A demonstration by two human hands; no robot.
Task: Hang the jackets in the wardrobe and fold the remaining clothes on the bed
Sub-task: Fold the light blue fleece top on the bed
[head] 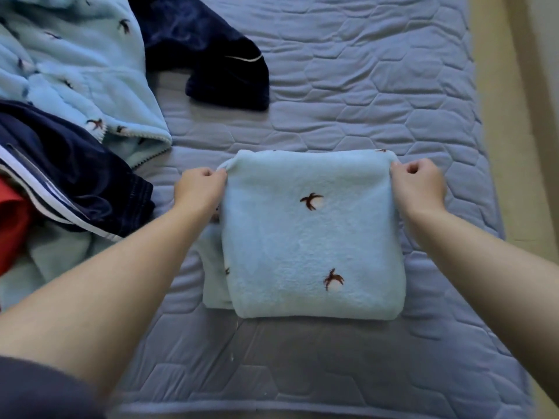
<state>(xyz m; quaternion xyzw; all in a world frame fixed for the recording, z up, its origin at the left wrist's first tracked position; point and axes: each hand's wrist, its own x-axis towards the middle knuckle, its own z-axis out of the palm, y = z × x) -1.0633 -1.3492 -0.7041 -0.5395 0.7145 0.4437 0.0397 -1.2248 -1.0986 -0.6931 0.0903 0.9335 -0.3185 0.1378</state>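
Here, the left hand (199, 189) and right hand (419, 184) pinch the far corners of the folded pale-blue fleece (311, 237) on the bed (378, 101) — fingertips curled out of sight. Farther left, a clothes pile (60, 146) runs off frame; beyond, a navy garment (211, 55) bears a white curved stripe.

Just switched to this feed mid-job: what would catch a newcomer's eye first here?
A folded light-blue fleece lies on the quilted bed, its far corners pinched by the left hand and right hand. At the left edge sits an unfolded heap: a matching blue fleece, a navy striped garment and a red cloth.
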